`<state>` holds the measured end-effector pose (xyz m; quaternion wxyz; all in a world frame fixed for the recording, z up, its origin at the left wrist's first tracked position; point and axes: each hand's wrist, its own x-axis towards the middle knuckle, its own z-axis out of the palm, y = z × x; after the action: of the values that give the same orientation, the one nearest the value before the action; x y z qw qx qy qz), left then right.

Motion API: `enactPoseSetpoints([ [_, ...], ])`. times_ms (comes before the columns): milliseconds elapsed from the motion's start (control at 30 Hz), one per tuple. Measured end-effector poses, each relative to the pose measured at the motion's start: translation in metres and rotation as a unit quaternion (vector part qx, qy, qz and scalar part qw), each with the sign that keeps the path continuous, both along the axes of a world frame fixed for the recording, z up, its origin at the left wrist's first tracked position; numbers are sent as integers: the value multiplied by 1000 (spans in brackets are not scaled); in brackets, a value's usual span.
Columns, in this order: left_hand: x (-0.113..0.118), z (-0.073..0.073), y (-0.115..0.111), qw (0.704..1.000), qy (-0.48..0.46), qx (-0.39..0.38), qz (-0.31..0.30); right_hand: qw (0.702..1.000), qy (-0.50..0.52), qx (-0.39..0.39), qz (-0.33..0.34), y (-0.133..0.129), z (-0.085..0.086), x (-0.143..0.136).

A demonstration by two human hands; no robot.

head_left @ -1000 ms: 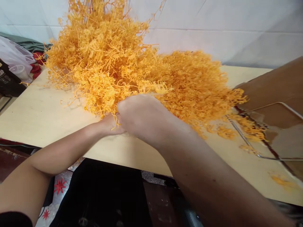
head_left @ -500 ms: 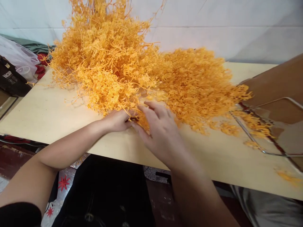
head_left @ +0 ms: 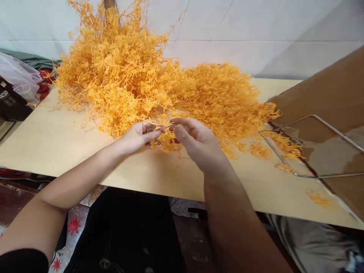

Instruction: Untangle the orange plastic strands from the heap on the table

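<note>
A big tangled heap of orange dried-looking flower sprigs (head_left: pixel 119 76) covers the back left of the table, and a second, denser bunch (head_left: pixel 216 98) lies to its right. At the front edge of the heap my left hand (head_left: pixel 139 136) pinches a thin orange sprig (head_left: pixel 163 129) between thumb and fingers. Close by on the right, my right hand (head_left: pixel 196 138) has its fingers curled at the same sprig. Its fingertips partly hide what they grip. Small orange blossoms hang just below both hands.
On the right a large brown cardboard box (head_left: pixel 321 94) stands by a bent metal wire frame (head_left: pixel 313 117). Loose orange bits (head_left: pixel 320 198) lie on the pale tabletop (head_left: pixel 136 170). At far left are a black box (head_left: pixel 11 100) and a clear plastic bag (head_left: pixel 17 70).
My right hand has turned from palm-down with fingers spread to a curled grip near the sprig. My left hand has come up out of the sprigs, its thumb now showing. The view has shifted slightly.
</note>
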<state>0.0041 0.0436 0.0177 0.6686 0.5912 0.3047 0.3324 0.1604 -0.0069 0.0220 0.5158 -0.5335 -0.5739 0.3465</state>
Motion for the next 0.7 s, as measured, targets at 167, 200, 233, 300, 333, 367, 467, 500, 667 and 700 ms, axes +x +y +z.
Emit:
enactPoseSetpoints([
  [167, 2, -4, 0, 1000, -11, -14, 20, 1000, -16, -22, 1, 9, -5, -8],
  [200, 2, -4, 1, 999, -17, -19, 22, 999, -18, -28, -10, 12, -7, -8],
  [233, 2, -4, 1, 999, -22, -25, 22, 999, -23, -33, -21, 14, -8, -8],
  [300, 2, -4, 2, 998, -33, -39, 27, 998, -39, -32, -25, 20, -8, -7],
  [333, 2, -3, 3, 998, -42, -46, 33, 998, -48, -23, -15, 22, -7, -6],
  [367, 1, -1, 4, 996, -53, -53, 41, 998, -57, -9, 6, 24, -4, -6],
  [467, -3, 4, 8, 991, -90, -73, 71, 992, -67, 32, 100, 30, 5, -6],
  [500, -4, 5, 10, 989, -98, -80, 78, 988, -66, 38, 131, 32, 7, -5],
  [667, -11, 8, 16, 985, -110, -104, 79, 975, -80, 26, 207, 44, -1, -2],
  [700, -12, 8, 16, 986, -110, -105, 70, 974, -87, 26, 208, 46, -4, -1],
])
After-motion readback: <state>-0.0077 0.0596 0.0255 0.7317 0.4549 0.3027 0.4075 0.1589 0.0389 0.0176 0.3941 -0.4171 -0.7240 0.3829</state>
